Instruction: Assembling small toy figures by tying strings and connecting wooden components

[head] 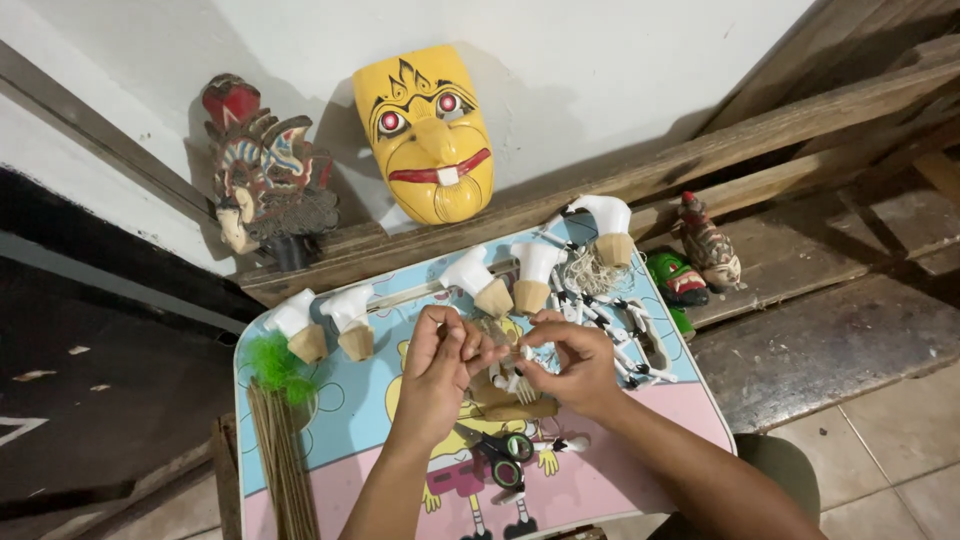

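A small white-and-black painted wooden puppet piece (513, 372) is pinched between two bare hands above a cartoon-printed folding table (640, 470).

The left hand (440, 365) is curled, its fingertips pressed together on the piece's left end, while the right hand (570, 362) is closed on the right end with thumb and forefinger. The piece is held over the table's middle, just above a flat brown wooden body part (500, 405) and green-handled scissors (508, 458). White-painted wooden puppet heads (480, 280) are ranged along the far edge, a pile of white-and-black limbs (615, 325) lies to the right, and a bundle of thin brown sticks (283, 460) under a green tuft (272, 362) lies to the left. A yellow carved mask (428, 130) is leaned against the white wall (620, 70).
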